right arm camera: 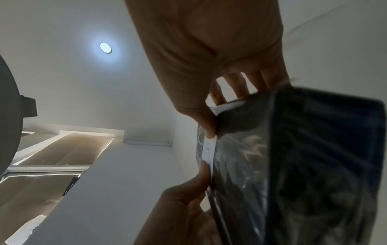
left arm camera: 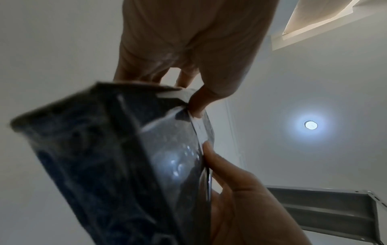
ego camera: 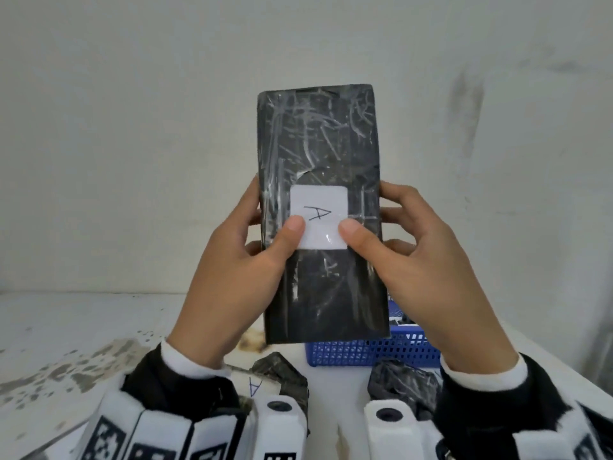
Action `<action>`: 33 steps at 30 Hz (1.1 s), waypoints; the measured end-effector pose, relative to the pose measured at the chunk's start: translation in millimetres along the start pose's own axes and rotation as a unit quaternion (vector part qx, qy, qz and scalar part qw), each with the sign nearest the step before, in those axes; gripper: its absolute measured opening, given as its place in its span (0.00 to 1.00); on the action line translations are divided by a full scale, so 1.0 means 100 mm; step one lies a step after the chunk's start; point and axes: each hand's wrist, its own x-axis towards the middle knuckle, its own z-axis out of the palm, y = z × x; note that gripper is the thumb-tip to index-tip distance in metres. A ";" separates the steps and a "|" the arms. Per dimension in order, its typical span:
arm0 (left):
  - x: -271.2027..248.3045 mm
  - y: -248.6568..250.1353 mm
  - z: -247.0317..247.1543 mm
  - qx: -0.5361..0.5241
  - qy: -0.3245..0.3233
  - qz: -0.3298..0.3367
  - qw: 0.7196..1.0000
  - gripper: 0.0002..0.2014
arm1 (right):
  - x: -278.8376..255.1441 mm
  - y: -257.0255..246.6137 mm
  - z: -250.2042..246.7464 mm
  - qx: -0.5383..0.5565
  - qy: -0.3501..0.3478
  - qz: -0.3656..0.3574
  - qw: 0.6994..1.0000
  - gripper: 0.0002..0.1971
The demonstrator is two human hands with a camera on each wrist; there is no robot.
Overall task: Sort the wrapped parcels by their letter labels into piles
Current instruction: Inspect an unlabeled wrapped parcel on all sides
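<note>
I hold a long black wrapped parcel (ego camera: 318,137) upright in front of the wall. Its white label (ego camera: 318,202) reads "A". My left hand (ego camera: 273,224) grips the parcel's left edge, thumb on the label's lower left corner. My right hand (ego camera: 370,224) grips the right edge, thumb on the label's lower right corner. The fingers of both hands curl behind the parcel. The left wrist view shows the parcel (left arm camera: 117,157) from below, and so does the right wrist view (right arm camera: 303,157). On the table below lie another parcel labelled "A" (ego camera: 265,376) and a crumpled black parcel (ego camera: 404,383) whose label is hidden.
A blue plastic basket (ego camera: 365,351) stands on the white, stained table (ego camera: 66,343) behind the held parcel, with dark items inside. A grey metal shelf (left arm camera: 326,210) shows in the left wrist view. A plain wall rises behind the table.
</note>
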 end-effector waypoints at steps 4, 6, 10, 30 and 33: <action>0.02 0.00 -0.04 -0.010 0.019 -0.015 1.000 0.26 | 0.00 0.03 0.05 0.014 -0.004 0.011 1.000 0.20; 0.02 0.01 -0.04 -0.024 0.029 -0.031 0.999 0.24 | 0.01 0.04 0.05 0.009 -0.007 0.006 1.000 0.20; 0.03 0.00 -0.05 -0.022 0.037 -0.037 0.998 0.22 | 0.02 0.04 0.02 0.002 -0.016 0.010 1.000 0.32; -0.01 0.02 0.03 0.017 0.038 -0.026 0.999 0.22 | 0.04 0.05 -0.08 -0.069 -0.030 0.021 0.997 0.25; -0.01 0.02 0.02 0.022 0.059 -0.038 0.997 0.23 | 0.06 0.07 -0.07 -0.081 -0.045 0.033 0.995 0.25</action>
